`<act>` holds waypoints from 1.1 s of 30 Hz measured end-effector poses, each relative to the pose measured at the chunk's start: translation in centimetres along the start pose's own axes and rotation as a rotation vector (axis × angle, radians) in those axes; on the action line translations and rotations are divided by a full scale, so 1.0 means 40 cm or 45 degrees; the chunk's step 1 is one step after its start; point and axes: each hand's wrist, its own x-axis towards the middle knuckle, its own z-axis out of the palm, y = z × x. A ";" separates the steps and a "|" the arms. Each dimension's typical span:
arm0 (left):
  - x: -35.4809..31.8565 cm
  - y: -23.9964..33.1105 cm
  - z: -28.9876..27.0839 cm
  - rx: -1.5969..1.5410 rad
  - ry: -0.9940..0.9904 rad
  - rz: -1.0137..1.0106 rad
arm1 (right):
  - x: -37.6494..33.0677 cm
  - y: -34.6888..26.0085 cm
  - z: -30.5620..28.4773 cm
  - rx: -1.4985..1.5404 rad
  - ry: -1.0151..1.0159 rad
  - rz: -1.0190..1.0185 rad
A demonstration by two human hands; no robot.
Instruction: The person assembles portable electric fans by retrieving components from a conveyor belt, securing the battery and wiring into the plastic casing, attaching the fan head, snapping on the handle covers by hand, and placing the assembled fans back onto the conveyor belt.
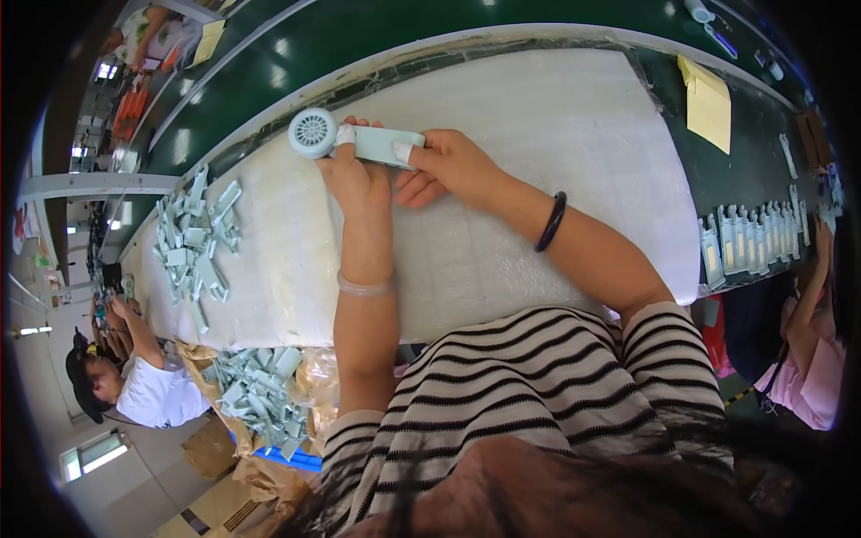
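Observation:
A pale green hand-held fan (334,137) with a round grille head and a flat handle is held over the white padded mat (556,134). My left hand (352,172) grips it just behind the round head, a taped fingertip on top. My right hand (446,166) holds the end of the handle, also with a taped fingertip. A clear bangle sits on my left wrist, a dark one on my right forearm.
A heap of pale green plastic parts (193,238) lies on the mat's left end. More such parts fill a bag (256,386) below the table edge. A row of upright green pieces (749,242) stands at right. Yellow paper (708,103) lies on the green belt. Other people sit at left and right.

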 end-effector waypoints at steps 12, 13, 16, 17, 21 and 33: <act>0.017 0.007 -0.020 0.008 0.136 -0.165 | 0.007 -0.021 -0.020 0.095 -0.190 0.201; 0.022 0.005 -0.025 -0.075 0.177 -0.264 | 0.011 -0.019 -0.022 0.073 -0.129 0.200; 0.024 0.001 -0.010 -0.132 0.157 -0.275 | 0.032 -0.006 -0.045 0.057 -0.038 0.112; 0.032 0.000 -0.018 -0.128 0.142 -0.278 | 0.040 0.001 -0.051 0.055 -0.008 0.027; 0.141 0.040 -0.011 -0.004 0.076 -0.385 | 0.057 0.001 -0.045 0.023 0.067 0.042; 0.747 0.067 0.090 2.390 -0.146 0.655 | 0.060 0.027 -0.061 -0.131 -0.032 0.036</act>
